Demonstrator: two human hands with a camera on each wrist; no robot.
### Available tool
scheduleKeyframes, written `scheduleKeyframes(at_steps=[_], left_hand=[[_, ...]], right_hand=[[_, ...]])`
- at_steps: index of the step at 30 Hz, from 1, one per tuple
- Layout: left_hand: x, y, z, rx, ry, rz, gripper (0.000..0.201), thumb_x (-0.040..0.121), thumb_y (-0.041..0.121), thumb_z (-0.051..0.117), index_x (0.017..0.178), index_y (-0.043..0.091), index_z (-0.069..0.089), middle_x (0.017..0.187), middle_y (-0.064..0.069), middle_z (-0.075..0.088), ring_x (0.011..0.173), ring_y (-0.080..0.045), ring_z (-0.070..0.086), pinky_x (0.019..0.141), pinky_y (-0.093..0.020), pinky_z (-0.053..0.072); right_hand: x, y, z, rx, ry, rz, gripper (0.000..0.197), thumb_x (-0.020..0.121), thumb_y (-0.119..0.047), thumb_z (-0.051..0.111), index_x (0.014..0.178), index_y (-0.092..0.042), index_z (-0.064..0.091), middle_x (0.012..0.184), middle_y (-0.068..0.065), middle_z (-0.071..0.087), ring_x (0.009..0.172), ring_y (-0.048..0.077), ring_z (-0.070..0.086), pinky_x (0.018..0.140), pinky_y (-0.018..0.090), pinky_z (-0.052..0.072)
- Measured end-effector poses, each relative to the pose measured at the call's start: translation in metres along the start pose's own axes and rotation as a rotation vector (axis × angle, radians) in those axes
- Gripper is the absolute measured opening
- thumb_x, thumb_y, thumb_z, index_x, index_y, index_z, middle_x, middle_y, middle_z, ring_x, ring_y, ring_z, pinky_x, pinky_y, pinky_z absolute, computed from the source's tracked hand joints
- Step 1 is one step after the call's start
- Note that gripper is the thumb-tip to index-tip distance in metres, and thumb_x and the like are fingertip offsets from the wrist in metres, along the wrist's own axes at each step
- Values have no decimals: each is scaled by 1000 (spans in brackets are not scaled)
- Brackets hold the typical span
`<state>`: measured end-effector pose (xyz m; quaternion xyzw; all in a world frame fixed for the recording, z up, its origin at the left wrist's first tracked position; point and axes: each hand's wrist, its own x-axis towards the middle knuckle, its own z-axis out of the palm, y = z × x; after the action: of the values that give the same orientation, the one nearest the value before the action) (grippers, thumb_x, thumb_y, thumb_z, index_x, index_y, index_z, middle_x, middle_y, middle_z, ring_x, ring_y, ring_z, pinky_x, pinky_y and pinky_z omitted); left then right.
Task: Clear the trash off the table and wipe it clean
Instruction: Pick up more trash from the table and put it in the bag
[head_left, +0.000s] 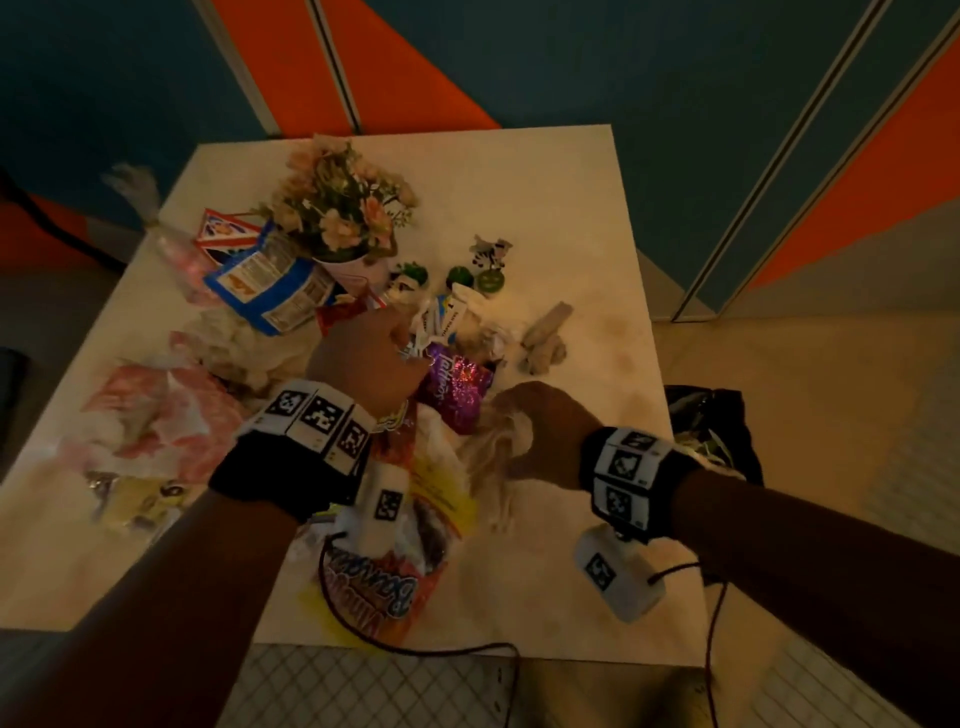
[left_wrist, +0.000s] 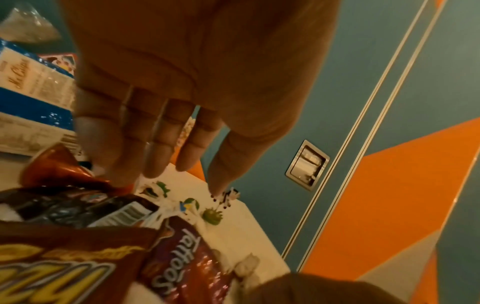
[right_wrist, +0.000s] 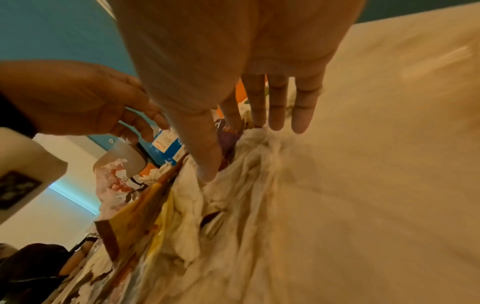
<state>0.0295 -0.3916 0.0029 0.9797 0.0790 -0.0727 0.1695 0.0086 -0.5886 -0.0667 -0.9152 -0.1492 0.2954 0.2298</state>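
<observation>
Trash is heaped across the left and middle of the white table (head_left: 545, 182). My left hand (head_left: 405, 338) (left_wrist: 187, 164) hovers with straight, relaxed fingers over a purple snack wrapper (head_left: 457, 389) (left_wrist: 182, 263) and a white wrapper (head_left: 441, 317), holding nothing. Just right of the purple wrapper, my right hand (head_left: 511, 410) (right_wrist: 241, 148) reaches down with straight fingers. Its thumb and fingertips (right_wrist: 275, 123) touch a crumpled white tissue (head_left: 493, 452) (right_wrist: 246, 174). A blue chips bag (head_left: 270, 286) (left_wrist: 33, 86) lies further left. An orange-yellow wrapper (head_left: 374, 597) lies under my left wrist.
A flower pot (head_left: 343, 208) stands at the back of the pile, with a zebra figurine (head_left: 491, 252) and small green figures to its right. Another tissue wad (head_left: 545, 338) lies right of centre. A pink plastic bag (head_left: 161, 415) lies left. A black trash bag (head_left: 711, 431) hangs at the table's right edge.
</observation>
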Motion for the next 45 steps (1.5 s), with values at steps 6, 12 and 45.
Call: scheduleKeyframes(at_steps=[6, 12, 45], left_hand=[[-1, -21, 7, 143, -254, -58, 65, 72, 48, 71, 123, 18, 43, 125, -6, 55, 112, -27, 54, 87, -37, 47], [-17, -26, 26, 236, -322, -111, 100, 59, 67, 72, 138, 23, 29, 134, -7, 48, 120, -30, 50, 93, -41, 46], [-18, -34, 24, -294, 467, 261, 40, 88, 7, 42, 124, 12, 61, 117, -22, 57, 108, -37, 56, 90, -42, 50]], right_hand=[[23, -29, 18, 10, -4, 121, 112, 72, -37, 79, 151, -29, 0, 154, 6, 19, 138, 33, 25, 110, 47, 32], [31, -34, 24, 23, 43, 162, 108, 74, -26, 78, 150, -31, 1, 145, 8, 36, 128, 33, 34, 101, 46, 39], [-4, -17, -65, 412, 447, -23, 21, 81, 5, 54, 76, -13, 63, 71, -8, 55, 65, 8, 49, 63, 26, 39]])
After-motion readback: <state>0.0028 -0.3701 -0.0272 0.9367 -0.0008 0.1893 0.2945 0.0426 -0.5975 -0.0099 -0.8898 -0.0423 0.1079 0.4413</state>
